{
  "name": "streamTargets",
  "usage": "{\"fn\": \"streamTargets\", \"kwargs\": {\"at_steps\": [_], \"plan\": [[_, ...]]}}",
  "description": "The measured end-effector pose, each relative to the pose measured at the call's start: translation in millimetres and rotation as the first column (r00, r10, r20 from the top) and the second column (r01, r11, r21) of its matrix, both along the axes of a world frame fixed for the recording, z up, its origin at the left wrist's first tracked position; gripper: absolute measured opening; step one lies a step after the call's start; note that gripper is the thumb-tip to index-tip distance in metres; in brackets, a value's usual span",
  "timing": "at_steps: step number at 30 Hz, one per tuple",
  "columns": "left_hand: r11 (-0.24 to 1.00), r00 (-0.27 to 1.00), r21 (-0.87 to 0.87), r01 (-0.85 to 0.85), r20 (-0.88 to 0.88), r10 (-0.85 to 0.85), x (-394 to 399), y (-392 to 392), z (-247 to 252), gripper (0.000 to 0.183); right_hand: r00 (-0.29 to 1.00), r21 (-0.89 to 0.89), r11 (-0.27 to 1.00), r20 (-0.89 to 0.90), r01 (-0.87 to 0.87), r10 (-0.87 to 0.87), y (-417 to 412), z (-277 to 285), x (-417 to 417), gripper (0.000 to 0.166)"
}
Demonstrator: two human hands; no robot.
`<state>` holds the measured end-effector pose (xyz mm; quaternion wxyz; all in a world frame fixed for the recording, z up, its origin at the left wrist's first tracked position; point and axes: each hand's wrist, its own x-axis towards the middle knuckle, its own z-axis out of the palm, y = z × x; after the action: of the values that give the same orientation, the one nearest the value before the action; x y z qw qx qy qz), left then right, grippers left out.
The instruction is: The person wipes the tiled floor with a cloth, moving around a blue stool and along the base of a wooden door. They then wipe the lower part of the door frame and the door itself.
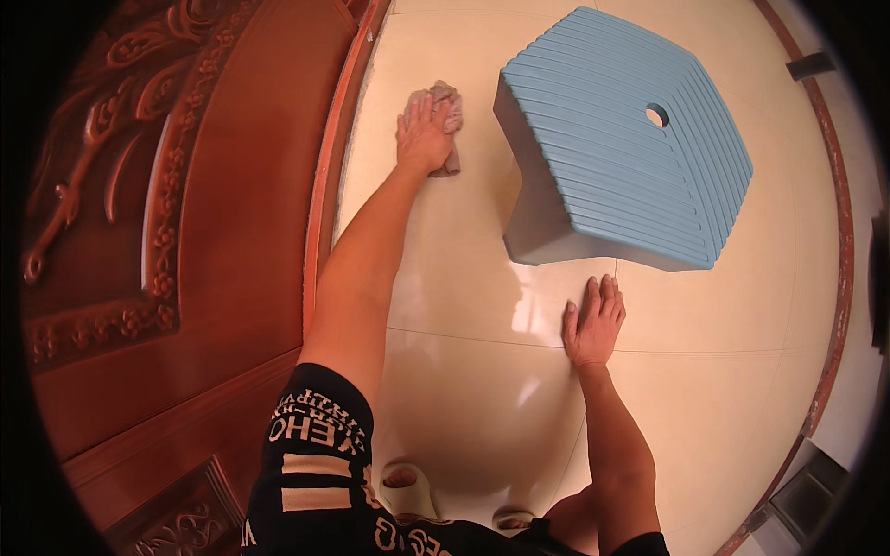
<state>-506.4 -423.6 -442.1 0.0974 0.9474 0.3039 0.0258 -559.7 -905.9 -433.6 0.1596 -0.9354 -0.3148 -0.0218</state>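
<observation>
My left hand [424, 142] lies flat over a crumpled greyish-pink cloth [454, 115] and presses it onto the glossy cream floor tiles [459, 278]. Parts of the cloth stick out past my fingertips and below the palm. Bare and empty, my right hand [596, 323] rests on the tiles with the thumb apart from the fingers. Just beyond it stands a blue plastic stool [598, 139] with a ribbed top and a round hole. The stool is to the right of the cloth, apart from both hands.
A carved reddish-brown door [257, 160] rises close along my left arm, with a red frame edge [327, 174] at its foot. A worn red-brown strip [839, 229] curves along the right. My feet are in pale sandals [417, 497]. A dark box-like object [810, 490] sits at lower right.
</observation>
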Motion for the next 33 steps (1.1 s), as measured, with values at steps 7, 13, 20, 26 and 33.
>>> {"fn": "streamTargets", "kwargs": {"at_steps": [7, 13, 20, 26, 33], "plan": [[0.999, 1.0, 0.041, -0.014, 0.021, 0.013, -157.1, 34.2, -13.6, 0.067, 1.0, 0.007, 1.0, -0.021, 0.006, -0.006, 1.8, 6.2, 0.4, 0.063], [0.994, 0.998, -0.094, 0.054, 0.022, -0.052, -309.7, -122.7, 16.0, 0.074, 1.0, -0.017, 1.0, 0.01, 0.019, -0.019, -7.0, 10.7, 5.1, 0.063], [0.803, 0.811, -0.332, 0.495, -0.156, -0.564, -473.7, -274.6, 51.1, 0.08, 1.0, 0.022, 1.0, 0.016, 0.016, -0.017, 3.0, 7.7, 0.0, 0.062], [0.836, 0.877, -0.311, 0.452, -0.018, -0.48, -307.4, -224.9, 37.6, 0.078, 0.999, 0.005, 1.0, 0.026, 0.024, -0.025, -5.5, 5.8, 2.0, 0.062], [0.989, 0.98, -0.001, 0.146, 0.14, -0.144, -105.3, -28.7, -10.0, 0.073, 1.0, 0.02, 1.0, 0.012, 0.0, 0.0, 3.9, 4.1, -1.6, 0.063]]}}
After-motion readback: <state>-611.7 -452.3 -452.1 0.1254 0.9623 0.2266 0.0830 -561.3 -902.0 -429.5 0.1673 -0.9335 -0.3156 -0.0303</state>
